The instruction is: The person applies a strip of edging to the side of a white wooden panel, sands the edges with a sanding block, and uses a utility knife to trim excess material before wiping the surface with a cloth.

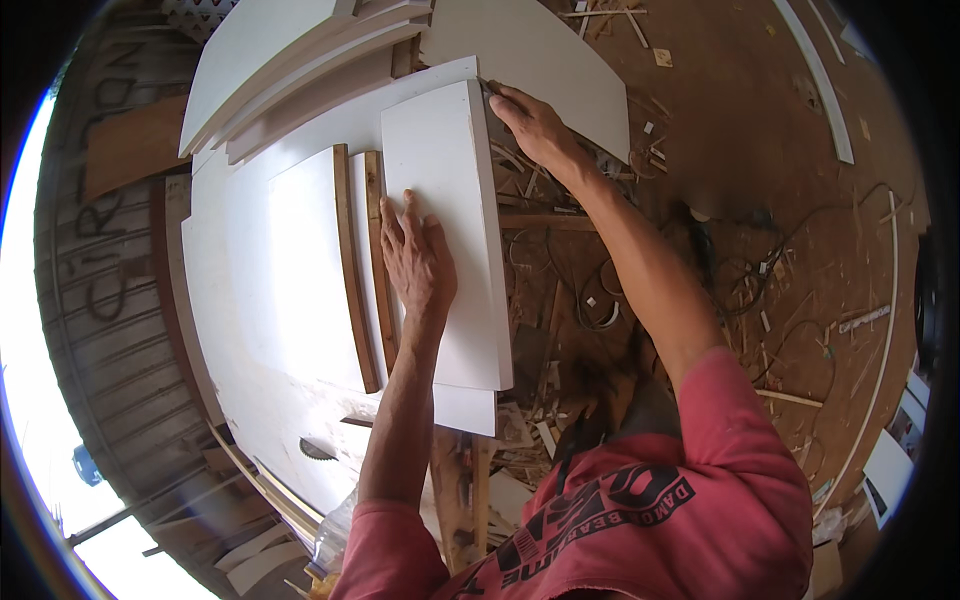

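Observation:
A white panel (440,160) lies along the right edge of a white worktable (235,240). My left hand (415,255) rests flat on it with the fingers stretched toward its left edge. At the panel's far right corner, my right hand (530,125) is closed, fingertips against the edge. Something small and dark shows at those fingertips, too little of it to name. To the left lies another white panel (305,250) with a brown wood strip (358,270) along its side. A second brown strip (380,260) runs beside my left fingers.
Toothed saw blade (317,450) pokes up through the near part of the tabletop. White boards (280,70) are stacked at the far left, and a large white sheet (530,60) lies beyond. Wood offcuts and cables (770,265) litter the brown floor on the right.

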`<state>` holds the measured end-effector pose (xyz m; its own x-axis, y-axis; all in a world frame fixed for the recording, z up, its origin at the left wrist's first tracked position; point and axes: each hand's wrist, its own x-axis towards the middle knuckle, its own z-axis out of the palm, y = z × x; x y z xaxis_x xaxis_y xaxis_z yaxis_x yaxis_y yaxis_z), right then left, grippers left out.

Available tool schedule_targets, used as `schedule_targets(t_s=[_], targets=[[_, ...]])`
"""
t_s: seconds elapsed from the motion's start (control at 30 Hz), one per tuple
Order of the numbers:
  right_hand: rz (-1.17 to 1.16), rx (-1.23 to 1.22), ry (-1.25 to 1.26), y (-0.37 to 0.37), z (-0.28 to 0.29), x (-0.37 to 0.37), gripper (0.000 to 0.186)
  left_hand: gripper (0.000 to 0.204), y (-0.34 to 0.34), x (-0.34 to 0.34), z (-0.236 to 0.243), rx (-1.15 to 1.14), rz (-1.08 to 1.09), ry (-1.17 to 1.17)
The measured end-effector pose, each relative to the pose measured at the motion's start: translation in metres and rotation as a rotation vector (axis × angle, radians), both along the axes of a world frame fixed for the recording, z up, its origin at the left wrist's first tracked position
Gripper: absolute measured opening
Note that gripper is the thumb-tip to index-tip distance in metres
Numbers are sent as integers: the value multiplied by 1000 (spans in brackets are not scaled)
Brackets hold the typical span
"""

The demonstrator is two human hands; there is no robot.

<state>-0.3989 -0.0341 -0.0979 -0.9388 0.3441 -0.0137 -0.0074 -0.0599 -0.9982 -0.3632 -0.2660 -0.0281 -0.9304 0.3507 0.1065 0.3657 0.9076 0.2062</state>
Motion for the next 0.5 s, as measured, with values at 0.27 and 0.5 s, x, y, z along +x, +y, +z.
schedule_targets(t_s=[0.27,0.5], targets=[[77,7,-112,-74,17,144,55,48,-5,-2,-9,50,-16,93],[180,-138,-298,-169,42,318,48,51,1,-6,-9,17,-12,61]])
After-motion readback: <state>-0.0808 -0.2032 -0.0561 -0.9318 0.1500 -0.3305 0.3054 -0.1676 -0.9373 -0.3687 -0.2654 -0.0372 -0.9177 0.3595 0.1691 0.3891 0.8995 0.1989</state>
